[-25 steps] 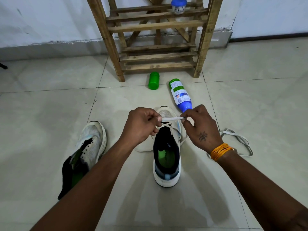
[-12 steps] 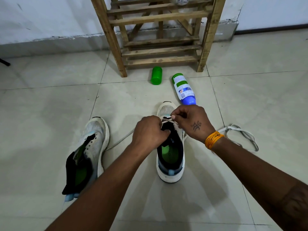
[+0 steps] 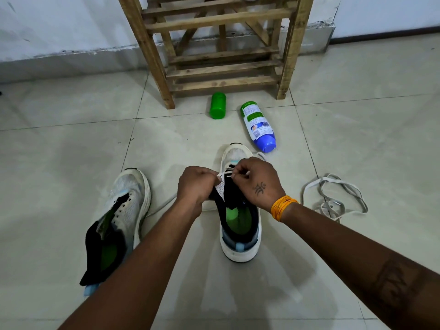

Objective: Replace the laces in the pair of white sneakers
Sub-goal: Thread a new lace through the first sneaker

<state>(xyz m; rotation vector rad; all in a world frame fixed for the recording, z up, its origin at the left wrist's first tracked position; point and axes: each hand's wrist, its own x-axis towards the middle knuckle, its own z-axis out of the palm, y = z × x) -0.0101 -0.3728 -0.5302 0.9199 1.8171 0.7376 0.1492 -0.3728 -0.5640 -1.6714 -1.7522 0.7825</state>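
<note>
My left hand [image 3: 196, 184] pinches the eyelet edge of the sneaker [image 3: 239, 220], holding it up to steady it, while my right hand [image 3: 254, 181] pinches the lace [image 3: 228, 176] tip just beside that grip. The other sneaker [image 3: 121, 215] lies unlaced left of my grip.
</note>
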